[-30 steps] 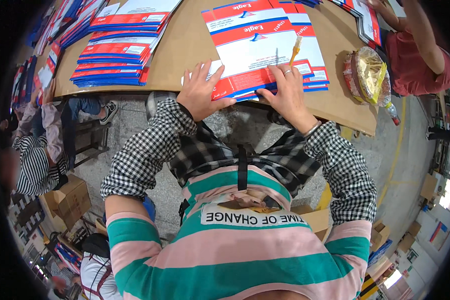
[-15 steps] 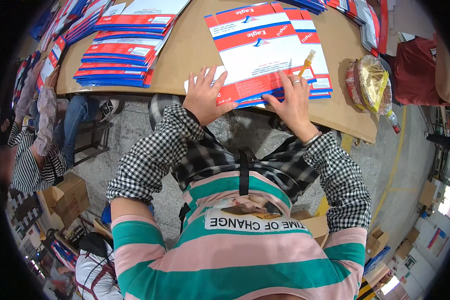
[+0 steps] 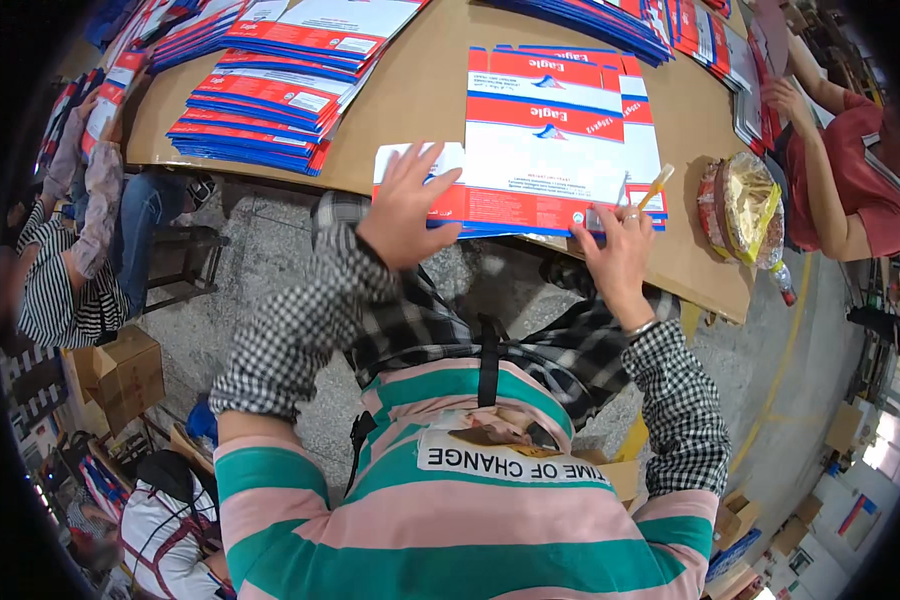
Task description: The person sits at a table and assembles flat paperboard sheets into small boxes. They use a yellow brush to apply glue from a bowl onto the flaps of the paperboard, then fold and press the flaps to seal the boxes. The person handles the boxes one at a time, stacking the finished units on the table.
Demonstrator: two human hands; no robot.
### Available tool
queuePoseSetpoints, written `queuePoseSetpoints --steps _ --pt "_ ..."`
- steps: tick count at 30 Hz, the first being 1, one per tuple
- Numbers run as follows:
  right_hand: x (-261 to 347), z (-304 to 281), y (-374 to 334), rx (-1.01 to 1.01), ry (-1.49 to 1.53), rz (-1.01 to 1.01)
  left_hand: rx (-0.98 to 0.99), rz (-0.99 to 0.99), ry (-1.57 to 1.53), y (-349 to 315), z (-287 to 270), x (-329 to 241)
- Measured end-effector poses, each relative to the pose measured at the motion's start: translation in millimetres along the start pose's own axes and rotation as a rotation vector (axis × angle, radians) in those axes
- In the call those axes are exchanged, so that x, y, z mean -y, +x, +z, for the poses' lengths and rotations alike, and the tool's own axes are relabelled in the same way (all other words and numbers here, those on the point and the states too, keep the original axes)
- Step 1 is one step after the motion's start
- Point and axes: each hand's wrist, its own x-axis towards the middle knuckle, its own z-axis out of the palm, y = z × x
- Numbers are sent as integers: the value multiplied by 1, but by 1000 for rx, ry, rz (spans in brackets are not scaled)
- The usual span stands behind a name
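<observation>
Left hand [image 3: 406, 214] spreads over flat carton [image 3: 545, 160] mid-frame, likely steadying it; right hand [image 3: 620, 252], right of centre, clamps brush [image 3: 657, 186].

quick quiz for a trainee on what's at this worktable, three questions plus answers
1. Which hand holds the yellow brush?

2. True or false: the left hand is nearer the flat carton in front of the person than the carton stack at the table's left.

3. Which colours are printed on that flat carton?
a) green and black
b) red and blue on white
c) yellow and purple

Key: 1. The right hand; 2. True; 3. b
</observation>
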Motion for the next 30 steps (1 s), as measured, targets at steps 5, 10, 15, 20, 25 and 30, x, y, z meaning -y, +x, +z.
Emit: queuePoseSetpoints --steps 5,10,15,20,25,30 --pt "8 -1 -10 16 48 40 156 -661 -913 -36 7 -57" --pt "11 -4 -17 26 31 63 96 -1200 -1769 -30 58 -61" --pt "15 -10 -21 -48 77 77 -34 -1195 -1807 -22 69 -55" --pt "8 -26 -24 -78 315 235 13 -1210 -1748 -25 71 -50" --pt "-4 -40 -27 -120 505 387 -43 -1111 -1726 -35 80 -52" --pt "-8 -50 -32 -193 640 465 -254 -1056 -1743 -56 66 -62"
